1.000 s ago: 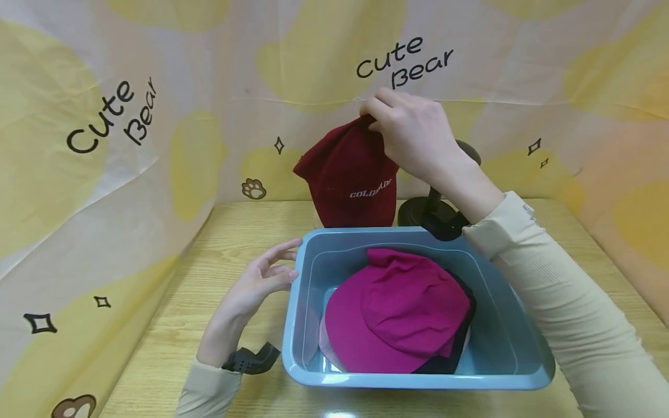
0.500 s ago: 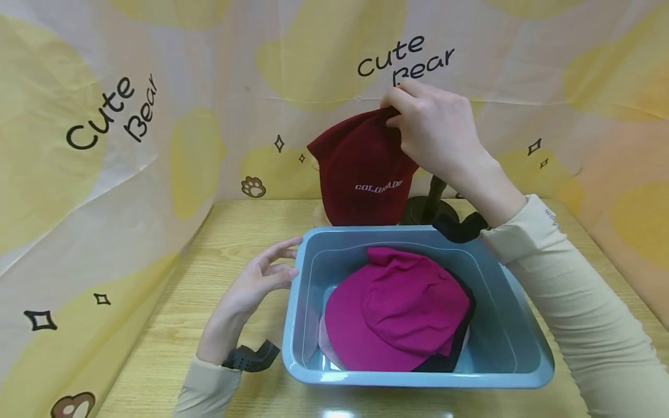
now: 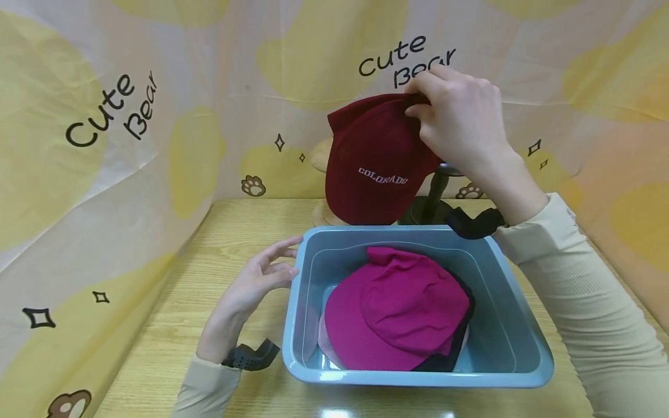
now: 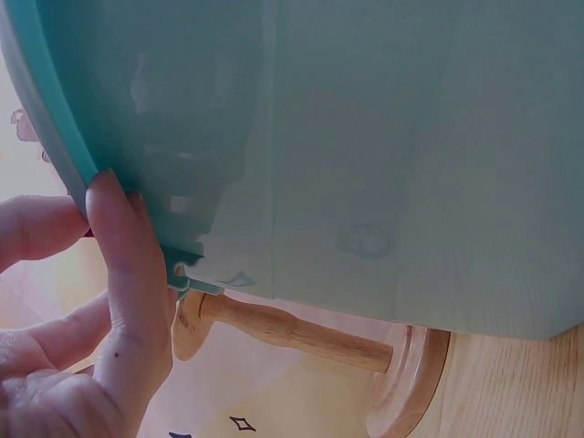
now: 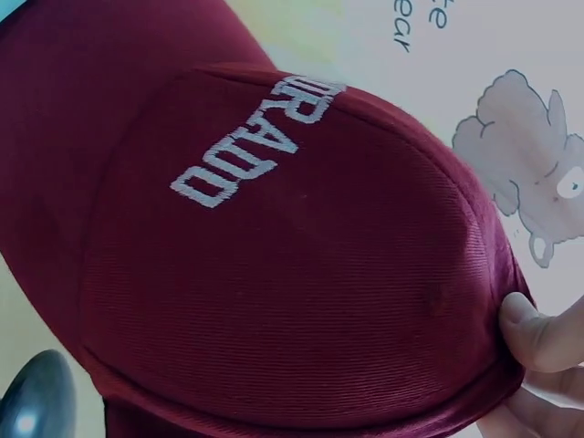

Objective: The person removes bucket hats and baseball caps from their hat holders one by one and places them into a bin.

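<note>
In the head view my right hand (image 3: 460, 116) pinches a dark red baseball cap (image 3: 376, 174) lettered COLORADO, held up behind the basin. The right wrist view shows my thumb (image 5: 534, 333) on the edge of that cap's crown, with the other fingers partly hidden behind the cloth. At the basin's left side my left hand (image 3: 261, 276) holds the rim of the light blue plastic basin (image 3: 295, 331). Inside the basin lies a magenta cap (image 3: 397, 313), on top of a black item (image 3: 444, 360) and something pale, both mostly covered.
Behind the basin stand a dark stand (image 3: 431, 203) and a wooden stand (image 4: 292, 338), the latter largely hidden by the red cap in the head view. A printed cloth (image 3: 277, 52) hangs at the back and sides of the wooden table (image 3: 251, 226).
My right hand has moved right and slightly up with the red cap, whose brim end now swings lower left of the hand. My left hand stays at the basin rim.
</note>
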